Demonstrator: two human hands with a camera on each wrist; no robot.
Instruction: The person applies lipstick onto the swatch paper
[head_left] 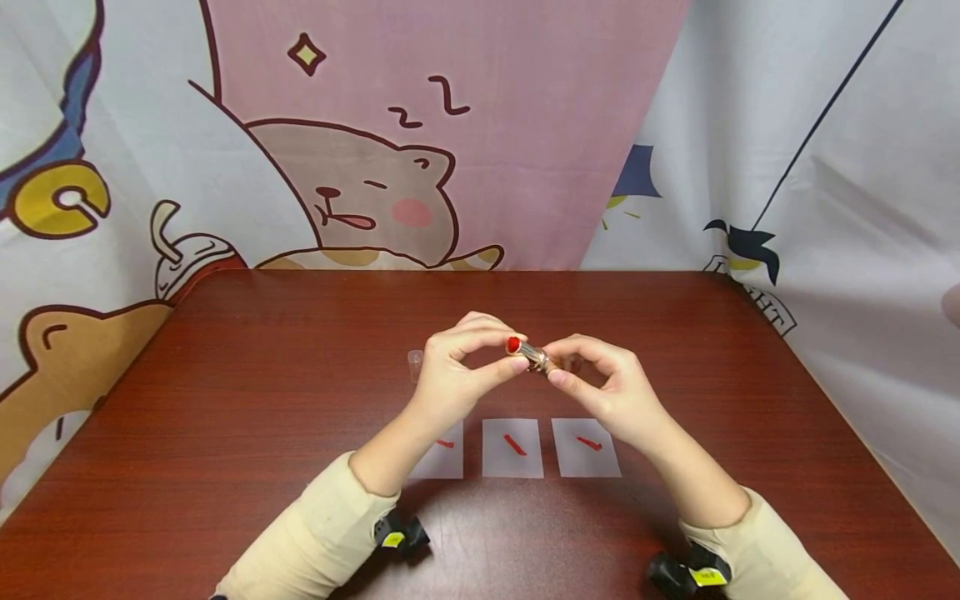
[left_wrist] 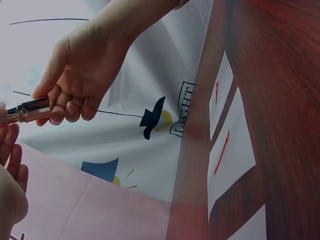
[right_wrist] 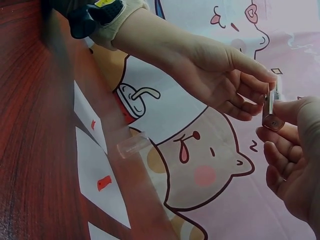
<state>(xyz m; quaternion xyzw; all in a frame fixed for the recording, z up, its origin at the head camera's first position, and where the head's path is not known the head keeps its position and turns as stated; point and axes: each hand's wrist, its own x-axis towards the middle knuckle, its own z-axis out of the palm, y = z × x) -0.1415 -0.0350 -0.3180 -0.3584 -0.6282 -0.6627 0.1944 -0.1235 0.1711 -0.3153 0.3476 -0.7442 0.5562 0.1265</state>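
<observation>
Both hands hold a lipstick [head_left: 534, 355] above the table, its red tip angled toward the upper left in the head view. My left hand [head_left: 455, 362] pinches the shiny tube near the red end between thumb and fingers. At the base end, my right hand [head_left: 617, 385] has its thumb and fingers on the tube. The left wrist view shows the metallic lipstick [left_wrist: 32, 109] spanning from one hand to the other. In the right wrist view the flat base of the lipstick [right_wrist: 273, 121] faces the camera.
Three white paper pieces lie in a row: a left paper [head_left: 442, 463], a middle paper [head_left: 495, 460] and a right paper [head_left: 573, 463], each with a red mark. Behind the left hand is a clear plastic piece [head_left: 415, 365]. A cartoon curtain [head_left: 525, 150] hangs beyond the brown table [head_left: 262, 400].
</observation>
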